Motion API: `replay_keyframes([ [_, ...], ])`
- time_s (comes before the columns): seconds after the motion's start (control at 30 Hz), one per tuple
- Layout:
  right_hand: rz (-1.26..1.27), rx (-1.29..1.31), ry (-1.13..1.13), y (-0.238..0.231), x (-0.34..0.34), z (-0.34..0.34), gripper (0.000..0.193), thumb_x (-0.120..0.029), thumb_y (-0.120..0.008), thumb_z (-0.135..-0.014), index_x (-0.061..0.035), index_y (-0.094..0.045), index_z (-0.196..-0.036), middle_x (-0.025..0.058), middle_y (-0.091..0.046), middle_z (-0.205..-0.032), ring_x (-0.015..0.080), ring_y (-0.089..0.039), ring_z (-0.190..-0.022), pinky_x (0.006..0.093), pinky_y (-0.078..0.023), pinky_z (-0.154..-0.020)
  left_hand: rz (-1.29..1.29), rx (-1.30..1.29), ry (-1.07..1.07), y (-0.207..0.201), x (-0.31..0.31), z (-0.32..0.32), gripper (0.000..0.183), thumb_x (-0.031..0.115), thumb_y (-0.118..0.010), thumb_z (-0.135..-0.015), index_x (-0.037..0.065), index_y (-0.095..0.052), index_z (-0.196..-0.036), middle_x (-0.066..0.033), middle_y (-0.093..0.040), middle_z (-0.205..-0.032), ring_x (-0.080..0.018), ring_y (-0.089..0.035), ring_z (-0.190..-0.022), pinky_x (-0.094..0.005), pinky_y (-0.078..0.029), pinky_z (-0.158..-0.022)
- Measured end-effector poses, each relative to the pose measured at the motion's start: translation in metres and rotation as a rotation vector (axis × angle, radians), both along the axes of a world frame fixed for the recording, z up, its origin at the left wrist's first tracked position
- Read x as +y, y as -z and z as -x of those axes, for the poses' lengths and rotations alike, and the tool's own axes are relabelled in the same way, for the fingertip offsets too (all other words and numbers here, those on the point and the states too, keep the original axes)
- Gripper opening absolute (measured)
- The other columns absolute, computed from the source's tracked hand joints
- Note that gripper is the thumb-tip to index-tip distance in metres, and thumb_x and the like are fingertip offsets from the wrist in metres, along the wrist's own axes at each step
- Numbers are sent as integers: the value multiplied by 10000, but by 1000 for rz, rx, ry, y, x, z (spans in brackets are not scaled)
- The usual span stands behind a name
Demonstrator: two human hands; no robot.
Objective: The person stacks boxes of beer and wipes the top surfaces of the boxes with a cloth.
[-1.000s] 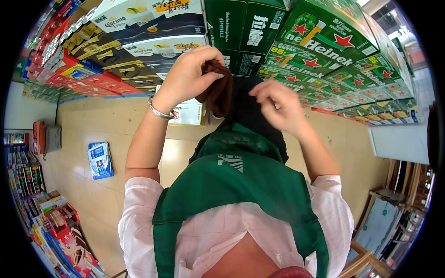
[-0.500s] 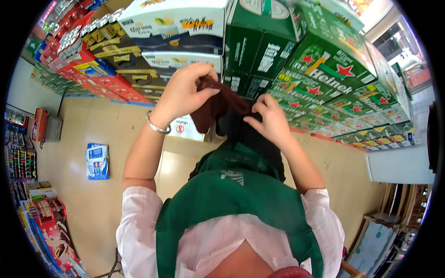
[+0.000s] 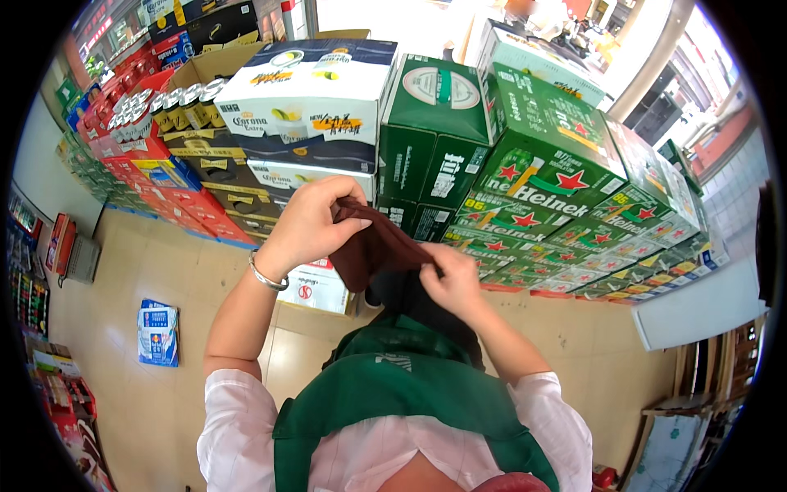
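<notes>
Two hands work a single dark brown cloth [image 3: 373, 250] at chest height, in front of stacked beverage cartons. The left hand [image 3: 310, 225], a silver bracelet [image 3: 267, 275] at its wrist, is curled shut over the cloth's upper edge, fingers folded down across the fabric and gripping a bunched corner. The right hand [image 3: 453, 283] is pinched closed on the lower right part of the same cloth, thumb and fingers gathering a fold. Between the two grips the fabric sags and creases, which suggests it is soft, light and limp, with no stiffness of its own; it looks unlikely to slip, but it would droop or fall out of shape wherever it is left unsupported. Corners and hemmed edges seem the sensible places to take hold, since a grip in the middle would only bunch it. Below the hands hangs a darker piece of fabric [image 3: 410, 303] against a green apron [image 3: 393, 385] worn over a pale shirt [image 3: 238, 426]; whether it joins the brown cloth I cannot tell. Behind stand green cartons [image 3: 533, 164] on the right, a white and dark blue carton [image 3: 307, 90] on the left, and red cartons [image 3: 172, 197] lower left. A blue package [image 3: 158, 330] lies on the beige tiled floor [image 3: 139, 254].
</notes>
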State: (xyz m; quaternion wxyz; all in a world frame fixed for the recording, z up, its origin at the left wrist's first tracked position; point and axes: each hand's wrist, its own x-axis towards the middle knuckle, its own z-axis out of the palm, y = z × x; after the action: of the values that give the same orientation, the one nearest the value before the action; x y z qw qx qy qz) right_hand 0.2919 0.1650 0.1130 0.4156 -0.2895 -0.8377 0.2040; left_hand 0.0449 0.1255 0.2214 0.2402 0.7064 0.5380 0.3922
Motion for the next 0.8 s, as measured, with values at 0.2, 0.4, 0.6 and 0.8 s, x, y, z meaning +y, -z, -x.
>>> replay_keyframes([
  [0.2, -105, 31, 59, -148, 81, -18, 248, -82, -525, -781, 8, -662, -967, 148, -662, -815, 200, -633, -690, 305, -509, -670, -65, -81, 32, -65, 58, 20, 170, 93, -713, -805, 47, -586, -907, 67, -541, -762, -21, -501, -709, -201, -423, -612],
  [0.4, -485, -20, 316, -262, 181, -17, 292, -142, -547, -855, -75, -668, -1112, 65, -686, -833, 103, -593, -714, 258, -481, -669, -613, 135, -27, -159, 158, 23, 272, 265, -592, -884, 59, -677, -1039, -148, -690, -936, -293, -653, -801, -385, -495, -722],
  [0.6, -485, -535, 116, -202, 166, -23, 251, -128, -664, -766, -81, -690, -1011, 120, -679, -1010, 320, -588, -1034, 409, -470, -904, -413, 638, 56, -84, 168, 22, 208, 225, -733, -778, 60, -675, -889, -54, -669, -928, -217, -597, -946, -353, -461, -859],
  [0.8, -341, -424, 86, -171, 169, 22, 330, -291, -620, -860, -17, -670, -1036, 148, -675, -1022, 326, -594, -1038, 390, -469, -917, -270, 318, 63, -60, 182, 24, 226, 257, -654, -860, 41, -681, -921, -87, -655, -1024, -261, -553, -1030, -373, -418, -946],
])
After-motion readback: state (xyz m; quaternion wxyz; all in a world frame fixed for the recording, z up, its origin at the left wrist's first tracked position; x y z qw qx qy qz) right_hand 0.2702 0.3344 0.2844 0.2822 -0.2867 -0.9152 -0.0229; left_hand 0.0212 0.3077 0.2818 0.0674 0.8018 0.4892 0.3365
